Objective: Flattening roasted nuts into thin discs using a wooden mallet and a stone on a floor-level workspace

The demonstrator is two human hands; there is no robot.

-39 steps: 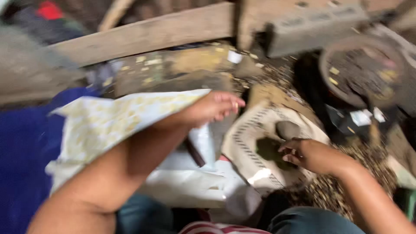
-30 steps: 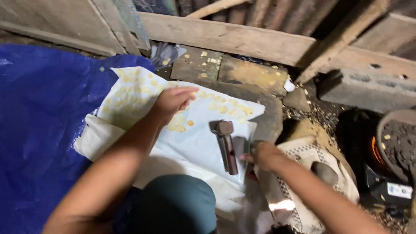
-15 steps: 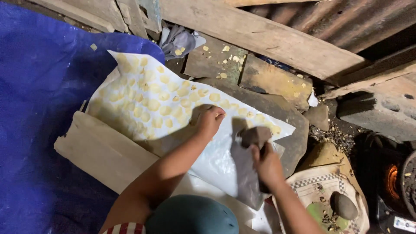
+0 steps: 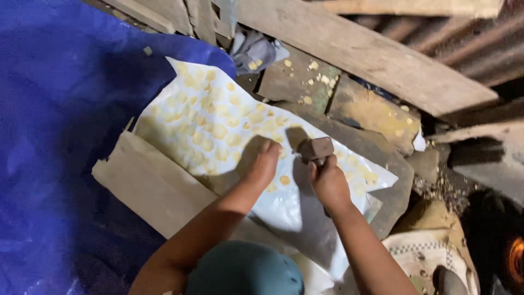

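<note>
**Flattening Work on the Sheet: Partial Coverage**

While the left hand [image 4: 266, 163] presses fingertips-down on the white sheet [image 4: 305, 205], the right hand [image 4: 329, 184] is clenched around the handle of a hammer [image 4: 315, 148], whose blocky head sits just above the sheet beside the left fingers. Whether the left hand pinches anything under its fingertips cannot be told.

Sheet position: spread over a flat stone slab [image 4: 382, 158], with a tan board [image 4: 147, 188] under its near edge and a blue tarp [image 4: 49, 136] to the left.

Progress, as judged from the layout: the far half of the sheet is covered with rows of flat yellow discs [image 4: 210, 128]. Near the hammer only scattered discs lie, and the near portion is bare white. The work appears roughly half done, with the bare area remaining.
</note>
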